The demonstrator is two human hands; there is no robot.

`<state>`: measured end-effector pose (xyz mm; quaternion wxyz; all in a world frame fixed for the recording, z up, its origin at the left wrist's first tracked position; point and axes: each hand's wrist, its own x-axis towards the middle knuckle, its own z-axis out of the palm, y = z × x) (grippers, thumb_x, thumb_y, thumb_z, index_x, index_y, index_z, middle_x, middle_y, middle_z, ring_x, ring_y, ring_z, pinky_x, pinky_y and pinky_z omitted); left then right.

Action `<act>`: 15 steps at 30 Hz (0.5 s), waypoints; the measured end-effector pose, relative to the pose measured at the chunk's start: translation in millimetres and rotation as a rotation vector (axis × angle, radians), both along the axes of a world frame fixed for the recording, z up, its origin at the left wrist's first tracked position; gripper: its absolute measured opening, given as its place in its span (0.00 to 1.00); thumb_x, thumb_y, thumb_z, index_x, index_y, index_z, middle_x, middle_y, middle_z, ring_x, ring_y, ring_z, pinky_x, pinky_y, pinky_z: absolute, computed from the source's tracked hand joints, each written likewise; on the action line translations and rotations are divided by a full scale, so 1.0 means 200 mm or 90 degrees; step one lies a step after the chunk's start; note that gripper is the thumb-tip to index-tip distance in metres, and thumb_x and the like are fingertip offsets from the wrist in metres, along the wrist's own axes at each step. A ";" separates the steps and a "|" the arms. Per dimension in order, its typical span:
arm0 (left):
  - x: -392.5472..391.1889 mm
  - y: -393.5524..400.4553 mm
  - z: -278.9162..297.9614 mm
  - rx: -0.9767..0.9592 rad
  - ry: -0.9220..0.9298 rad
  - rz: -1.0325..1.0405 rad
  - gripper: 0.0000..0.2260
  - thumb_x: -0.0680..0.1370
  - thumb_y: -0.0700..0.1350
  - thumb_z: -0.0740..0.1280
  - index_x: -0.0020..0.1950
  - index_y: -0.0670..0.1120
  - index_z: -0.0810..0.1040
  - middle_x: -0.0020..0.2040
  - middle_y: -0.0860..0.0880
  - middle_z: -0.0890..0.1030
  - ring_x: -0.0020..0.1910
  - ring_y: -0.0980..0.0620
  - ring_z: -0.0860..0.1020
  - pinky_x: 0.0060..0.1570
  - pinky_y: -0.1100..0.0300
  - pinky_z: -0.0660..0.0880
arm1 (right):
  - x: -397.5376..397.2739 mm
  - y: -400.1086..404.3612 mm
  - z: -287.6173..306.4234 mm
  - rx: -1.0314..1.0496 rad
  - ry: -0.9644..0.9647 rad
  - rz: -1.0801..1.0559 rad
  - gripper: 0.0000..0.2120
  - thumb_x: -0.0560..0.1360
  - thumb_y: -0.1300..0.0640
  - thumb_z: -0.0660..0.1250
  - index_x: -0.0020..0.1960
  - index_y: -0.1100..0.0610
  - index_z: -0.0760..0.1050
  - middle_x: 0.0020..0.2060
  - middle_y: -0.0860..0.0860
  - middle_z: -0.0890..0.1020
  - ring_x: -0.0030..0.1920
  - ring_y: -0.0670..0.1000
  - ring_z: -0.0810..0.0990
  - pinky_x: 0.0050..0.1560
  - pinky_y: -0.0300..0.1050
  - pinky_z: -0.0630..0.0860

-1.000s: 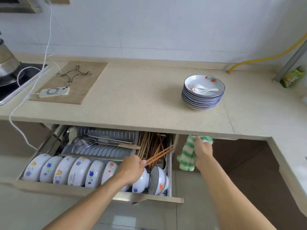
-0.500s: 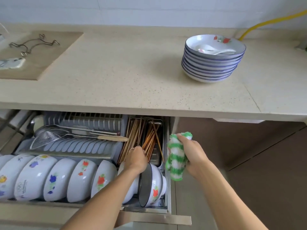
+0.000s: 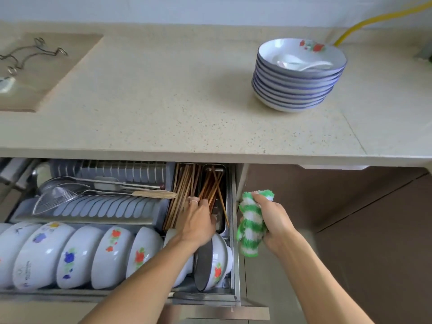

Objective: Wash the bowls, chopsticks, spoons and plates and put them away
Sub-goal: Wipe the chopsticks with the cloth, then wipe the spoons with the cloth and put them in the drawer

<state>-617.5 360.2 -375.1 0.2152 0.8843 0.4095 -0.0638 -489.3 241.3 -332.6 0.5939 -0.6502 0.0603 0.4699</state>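
The left hand point(image 3: 197, 220) reaches into the pulled-out metal dish drawer point(image 3: 235, 230), its fingers straight and resting on the brown wooden chopsticks point(image 3: 210, 190) lying in the drawer's steel tray, clasping nothing. The right hand point(image 3: 272, 220) clenches a green-and-white striped cloth point(image 3: 250, 228) just beside the drawer. White floral bowls point(image 3: 77, 256) stand on edge in the drawer's front row. On the speckled beige countertop point(image 3: 163, 101) sits a stack of blue-rimmed white plates point(image 3: 297, 85), with white ceramic spoons point(image 3: 304, 64) in the top one.
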 end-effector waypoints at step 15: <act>0.06 -0.01 1.01 0.167 -0.135 -0.223 0.22 0.82 0.50 0.62 0.75 0.45 0.67 0.76 0.43 0.66 0.79 0.45 0.57 0.76 0.52 0.58 | 0.12 -0.05 1.00 -0.052 -0.222 0.068 0.18 0.67 0.55 0.80 0.47 0.66 0.79 0.33 0.56 0.84 0.34 0.56 0.85 0.39 0.52 0.83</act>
